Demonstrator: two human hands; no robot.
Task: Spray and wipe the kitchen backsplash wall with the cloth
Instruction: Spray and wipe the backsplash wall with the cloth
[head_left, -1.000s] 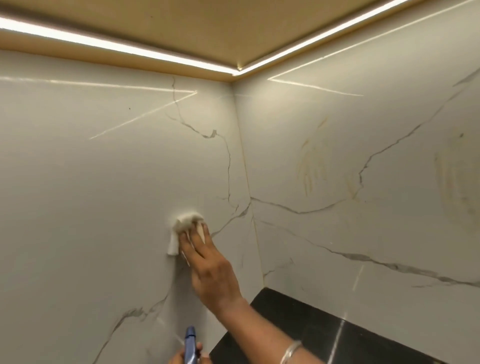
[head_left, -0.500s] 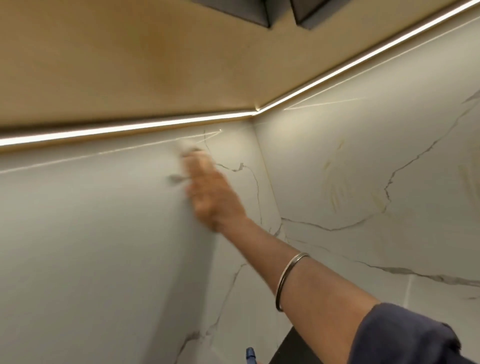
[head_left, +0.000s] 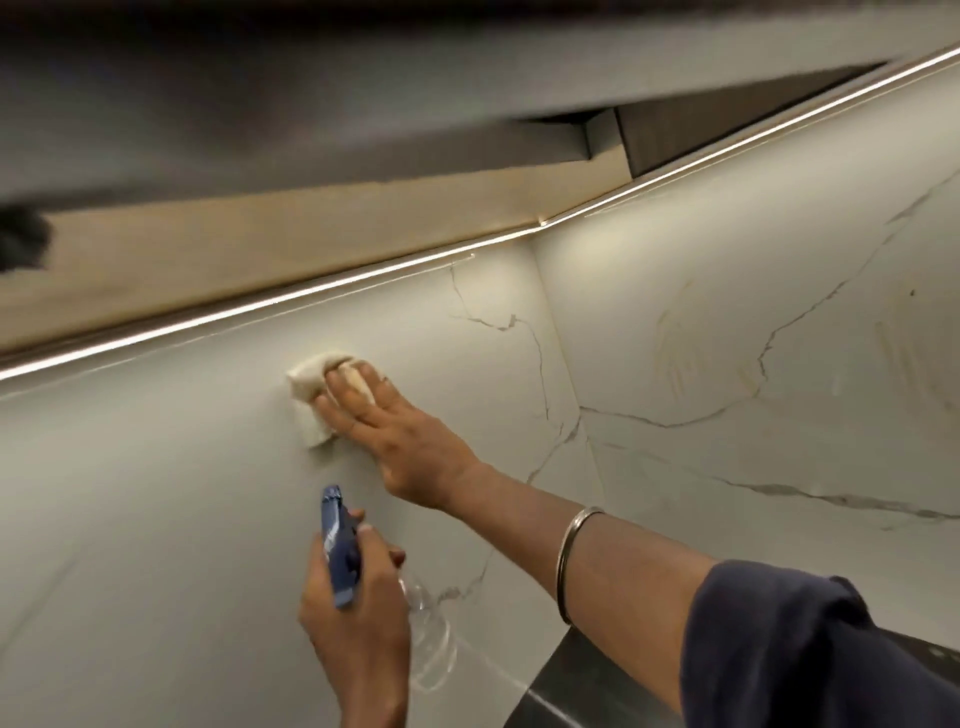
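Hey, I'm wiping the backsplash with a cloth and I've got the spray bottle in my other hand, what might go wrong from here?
1. The spray bottle in your left hand points its nozzle toward your right hand, so a squeeze might wet it.
2. The cloth sits only under the fingertips and may slip off.
3. Yellowish streaks on the right-hand wall could get missed.

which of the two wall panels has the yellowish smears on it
The right-hand panel, past the corner; the left-hand panel, where the right hand presses the cloth, shows none.

Backsplash wall (head_left: 156, 467) white, grey veins; cloth (head_left: 311, 387) cream; spray bottle (head_left: 337, 545) blue head, clear body; sleeve (head_left: 810, 649) navy.
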